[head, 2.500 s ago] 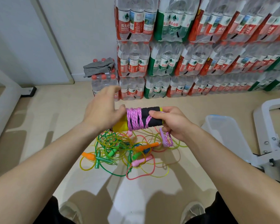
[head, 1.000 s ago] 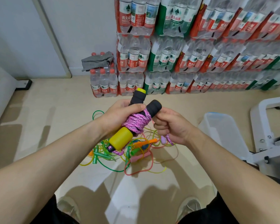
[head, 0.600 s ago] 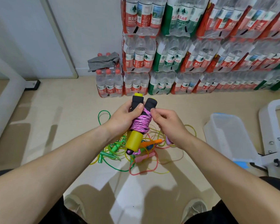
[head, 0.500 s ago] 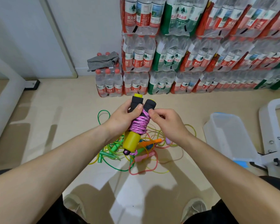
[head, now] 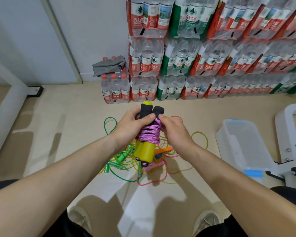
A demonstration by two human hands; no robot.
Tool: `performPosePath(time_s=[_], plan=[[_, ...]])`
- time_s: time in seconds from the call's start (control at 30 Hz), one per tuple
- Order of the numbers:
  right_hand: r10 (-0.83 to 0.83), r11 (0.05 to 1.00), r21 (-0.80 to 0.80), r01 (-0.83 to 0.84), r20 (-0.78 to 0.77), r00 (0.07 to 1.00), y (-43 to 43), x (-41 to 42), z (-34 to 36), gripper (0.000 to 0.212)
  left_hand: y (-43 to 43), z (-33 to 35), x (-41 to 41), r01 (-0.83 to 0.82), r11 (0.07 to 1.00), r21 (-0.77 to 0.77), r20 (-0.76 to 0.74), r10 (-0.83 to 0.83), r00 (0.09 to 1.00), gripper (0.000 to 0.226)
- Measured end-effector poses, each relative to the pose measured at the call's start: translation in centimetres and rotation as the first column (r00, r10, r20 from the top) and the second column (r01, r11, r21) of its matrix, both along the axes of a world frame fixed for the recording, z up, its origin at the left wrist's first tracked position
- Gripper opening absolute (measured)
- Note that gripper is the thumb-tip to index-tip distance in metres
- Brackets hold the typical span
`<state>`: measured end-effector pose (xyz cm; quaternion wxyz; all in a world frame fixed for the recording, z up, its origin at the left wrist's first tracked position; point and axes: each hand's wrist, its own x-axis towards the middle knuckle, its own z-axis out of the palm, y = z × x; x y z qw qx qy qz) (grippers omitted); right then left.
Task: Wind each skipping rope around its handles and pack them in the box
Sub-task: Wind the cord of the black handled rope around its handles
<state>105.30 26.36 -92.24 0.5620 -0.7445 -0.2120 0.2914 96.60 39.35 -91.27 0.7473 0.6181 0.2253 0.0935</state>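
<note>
Head view: just left of centre, the left hand (head: 131,128) is wrapped round the pair of foam-gripped handles (head: 151,112). The thumb is laid across their black upper part, so that both are held side by side and nearly upright, with the yellow lower ends turned toward 6 o'clock. The pink braided rope (head: 149,136) is wound in tight turns round the middle of both handles. At 3 o'clock of that winding the right hand (head: 174,134) is pressed against it, with its fingertips pinched at the topmost turn. The rope's loose end is probably held there, though it is hidden by the fingers. On the floor at 6 o'clock of the bundle, a tangle of unwound skipping ropes (head: 125,161) in green, yellow, orange and pink is spread. Farther toward 3 o'clock, well apart from both hands, the clear plastic box (head: 241,147) is set on the floor; nothing can be made out inside it.

The step in hand is judged to be the finishing of this winding, since almost no slack is left outside the coil. For the next move, the tail must be tucked under a turn while the left grip is kept firm, lest the coil be loosened. The bundle can then be carried toward 3 o'clock and laid in the box, and another rope drawn from the tangle.
</note>
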Motion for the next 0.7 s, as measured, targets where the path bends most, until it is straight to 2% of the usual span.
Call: performPosePath(time_s=[0.07, 0.13, 0.2, 0.27, 0.4, 0.57, 0.7], plan=[[-0.103, 0.993, 0.037, 0.109, -0.136, 0.985, 0.2, 0.0, 0.3, 0.055, 0.0, 0.0, -0.1, 0.028, 1.000, 0.014, 0.012, -0.028, 1.000, 0.032], [-0.180, 0.975, 0.081, 0.209, -0.271, 0.946, 0.4, 0.2, 0.3, 0.049, -0.1, 0.3, -0.2, 0.062, 0.988, 0.139, 0.007, -0.064, 0.998, 0.042], [-0.205, 0.956, 0.119, 0.268, -0.383, 0.901, 0.6, 0.1, 0.4, 0.043, -0.7, 0.8, -0.4, 0.070, 0.962, 0.265, 0.004, -0.074, 0.997, 0.047], [-0.202, 0.945, 0.152, 0.290, -0.428, 0.881, 0.7, -0.1, 0.7, 0.036, -1.1, 0.8, -0.3, 0.041, 0.951, 0.308, 0.000, -0.043, 0.999, 0.055], [-0.155, 0.954, 0.159, 0.253, -0.460, 0.874, 1.2, -0.9, 0.5, 0.033, -1.6, 0.1, 0.0, -0.013, 0.987, 0.159, 0.022, 0.009, 1.000, 0.060], [-0.261, 0.920, 0.113, 0.376, -0.540, 0.800, 1.6, -2.0, 0.3, 0.031, -2.8, -0.4, 0.5, -0.080, 0.996, 0.033, 0.069, 0.077, 0.995, 0.054], [-0.330, 0.910, 0.068, 0.409, -0.478, 0.814, 1.9, -2.9, -0.2, 0.034, -3.1, -0.8, 0.7, -0.171, 0.984, 0.051, 0.033, 0.170, 0.985, 0.026]])
